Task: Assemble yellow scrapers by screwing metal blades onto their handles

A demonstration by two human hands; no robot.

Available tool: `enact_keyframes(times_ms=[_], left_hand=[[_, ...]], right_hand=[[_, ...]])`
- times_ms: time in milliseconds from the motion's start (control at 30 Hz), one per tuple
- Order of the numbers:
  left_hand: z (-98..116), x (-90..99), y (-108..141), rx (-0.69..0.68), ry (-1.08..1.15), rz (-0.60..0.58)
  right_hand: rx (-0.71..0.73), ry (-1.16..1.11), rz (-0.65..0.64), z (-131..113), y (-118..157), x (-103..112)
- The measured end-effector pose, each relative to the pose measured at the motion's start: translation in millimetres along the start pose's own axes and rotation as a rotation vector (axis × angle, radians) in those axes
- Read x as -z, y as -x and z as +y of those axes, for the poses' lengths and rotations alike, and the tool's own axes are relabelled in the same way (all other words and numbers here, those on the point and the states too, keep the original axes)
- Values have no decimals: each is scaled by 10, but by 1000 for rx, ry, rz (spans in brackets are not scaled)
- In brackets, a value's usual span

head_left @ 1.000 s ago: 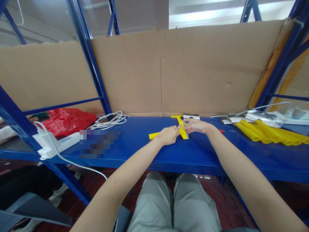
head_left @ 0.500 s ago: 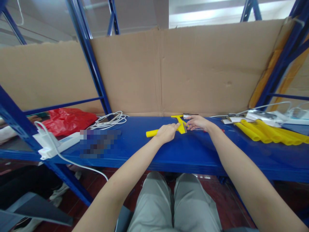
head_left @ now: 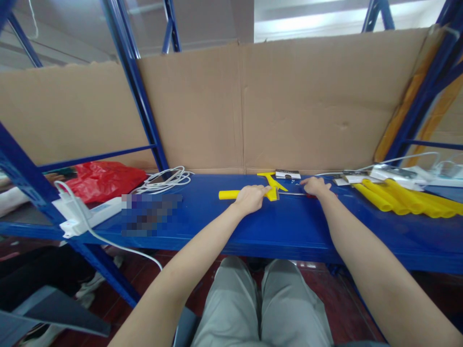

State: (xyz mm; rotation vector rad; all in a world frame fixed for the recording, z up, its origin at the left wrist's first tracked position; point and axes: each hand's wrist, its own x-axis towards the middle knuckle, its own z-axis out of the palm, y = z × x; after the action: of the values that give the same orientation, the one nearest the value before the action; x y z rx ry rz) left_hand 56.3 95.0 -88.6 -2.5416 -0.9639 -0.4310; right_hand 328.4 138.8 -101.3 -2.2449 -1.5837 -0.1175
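My left hand is closed on a yellow scraper lying on the blue table; its handle points left and its wide head shows right of my fingers. Just behind lies a yellow T-shaped piece. My right hand is over the red handle of a screwdriver, whose thin metal shaft points left toward the scraper head. The fingers of that hand are partly hidden, so its hold is unclear. A small white-and-black box sits by the cardboard, with tiny metal bits in front of it.
Several yellow tubes lie at the right beside white packets. On the left are a red plastic bag, a coiled white cable and a power strip. A cardboard wall stands behind the blue table.
My right hand has moved right, away from the T-shaped piece and scraper head, to the screwdriver handle. My left hand has stayed on the scraper.
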Motion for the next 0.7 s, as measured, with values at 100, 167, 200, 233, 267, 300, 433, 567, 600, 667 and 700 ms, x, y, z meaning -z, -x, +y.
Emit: enact_keyframes(times_ms=[100, 167, 200, 233, 267, 300, 433, 567, 600, 667, 700], left_hand=[[-5, -20, 0, -14, 7, -4], [-3, -26, 0, -15, 7, -14], [-2, -27, -1, -15, 6, -21], [1, -27, -1, -15, 6, -27], [3, -26, -1, -15, 6, -33], [5, -24, -2, -17, 7, -38], [9, -19, -4, -18, 12, -53], [12, -20, -6, -20, 17, -58], [13, -19, -7, -19, 18, -61], [17, -17, -8, -18, 17, -67], [19, -15, -8, -17, 16, -69]], right_hand=[[-19, 44, -84, -4, -19, -20], [13, 60, -94, -10, -16, -15], [30, 66, -94, -16, -8, -6], [43, 72, -95, -26, 3, 7], [50, 78, -101, -38, 18, 24], [52, 85, -114, -53, 34, 42], [53, 102, -160, -108, 86, 106], [57, 118, -139, -143, 99, 126], [54, 121, -139, -152, 103, 129], [44, 122, -139, -171, 115, 135], [38, 120, -141, -180, 122, 138]])
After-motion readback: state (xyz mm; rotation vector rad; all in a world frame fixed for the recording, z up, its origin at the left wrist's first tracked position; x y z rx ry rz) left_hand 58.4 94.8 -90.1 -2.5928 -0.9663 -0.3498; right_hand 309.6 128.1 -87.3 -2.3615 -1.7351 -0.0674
